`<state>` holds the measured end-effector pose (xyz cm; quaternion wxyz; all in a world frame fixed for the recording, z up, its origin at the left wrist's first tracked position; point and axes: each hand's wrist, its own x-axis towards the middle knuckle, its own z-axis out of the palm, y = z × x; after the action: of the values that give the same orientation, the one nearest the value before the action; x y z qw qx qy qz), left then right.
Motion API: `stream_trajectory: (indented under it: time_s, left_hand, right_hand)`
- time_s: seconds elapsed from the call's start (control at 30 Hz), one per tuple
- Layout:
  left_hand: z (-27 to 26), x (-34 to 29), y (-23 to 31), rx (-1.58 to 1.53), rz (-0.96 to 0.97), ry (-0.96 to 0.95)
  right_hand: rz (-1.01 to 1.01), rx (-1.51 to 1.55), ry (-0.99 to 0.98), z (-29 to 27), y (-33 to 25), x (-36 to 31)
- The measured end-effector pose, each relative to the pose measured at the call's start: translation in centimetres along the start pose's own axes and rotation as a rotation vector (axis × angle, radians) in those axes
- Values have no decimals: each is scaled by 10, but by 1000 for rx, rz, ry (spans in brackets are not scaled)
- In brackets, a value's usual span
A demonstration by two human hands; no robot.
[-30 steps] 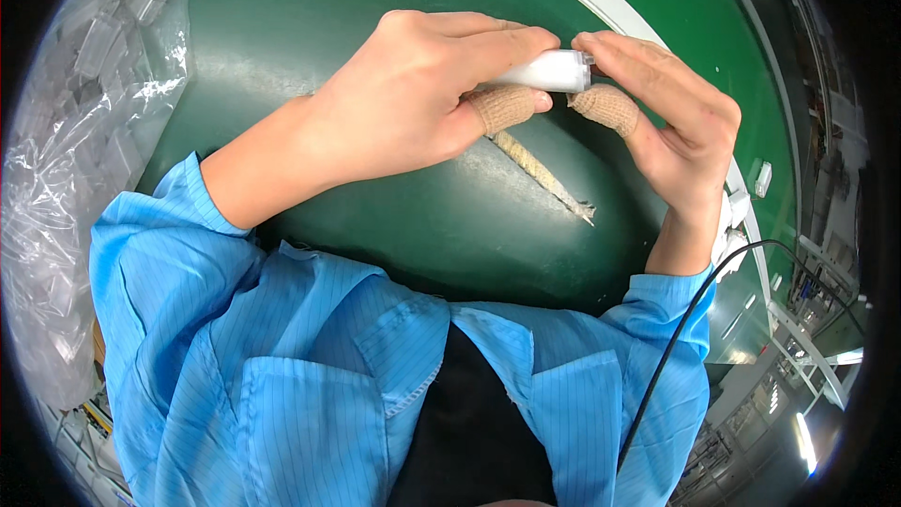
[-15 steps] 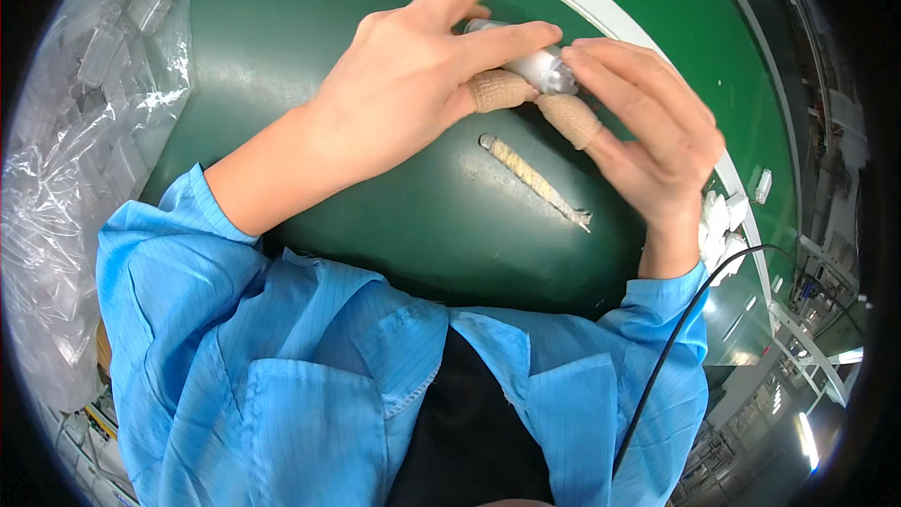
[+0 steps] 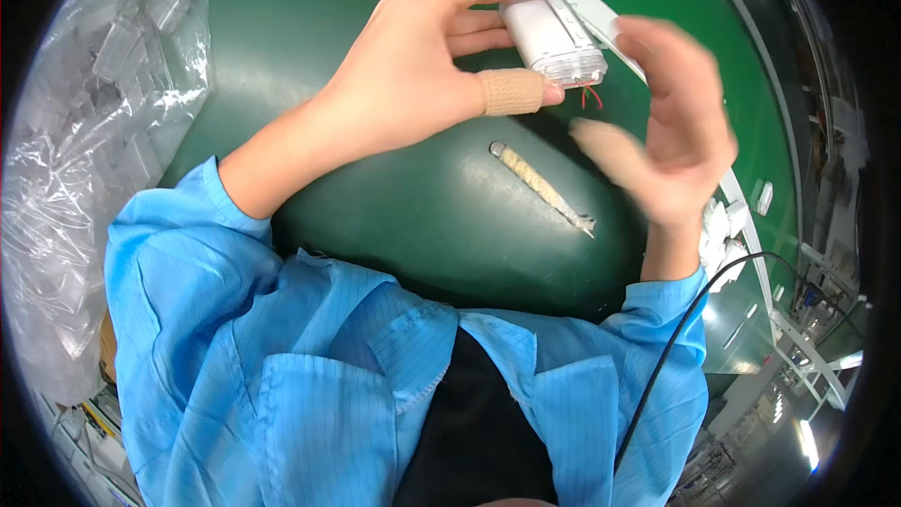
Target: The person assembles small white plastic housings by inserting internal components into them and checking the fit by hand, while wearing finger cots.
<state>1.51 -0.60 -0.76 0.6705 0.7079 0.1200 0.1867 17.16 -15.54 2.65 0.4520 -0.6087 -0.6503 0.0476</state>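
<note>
My left hand (image 3: 427, 61) grips a small white box in a clear plastic case (image 3: 554, 38), its fingers behind the box and its thumb at the near end. Thin red wires (image 3: 589, 96) stick out of that end. A beige bandage wraps my left thumb. To the right of the box, my right hand (image 3: 671, 117) is apart from it, fingers and thumb spread and somewhat blurred, with nothing between them. Below the hands, a slim tweezer-like tool wrapped in yellowish tape (image 3: 540, 186) lies slantwise on the dark green table (image 3: 394, 216).
At the left lies a big clear plastic bag (image 3: 103, 131) full of transparent cases. White pieces (image 3: 723, 239) are heaped beyond my right wrist, beside a white curved strip (image 3: 601, 19). A black cable (image 3: 662, 357) runs over my right sleeve. Green surface continues at the right.
My right hand has let go of the box and opened away from it. In my left hand the box has turned, so its broad white face and red wires now show.
</note>
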Motion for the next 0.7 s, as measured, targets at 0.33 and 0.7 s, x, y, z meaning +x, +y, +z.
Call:
stream_trajectory:
  time_s: [0.33, 0.7]
  left_hand:
    - [11, -9, -12, 5, 362, 26]
    - [9, -8, -13, 554, 601, 37]
  right_hand:
    - [313, 711, -5, 22, 14, -13]
    - [-43, -7, -93, 13, 19, -11]
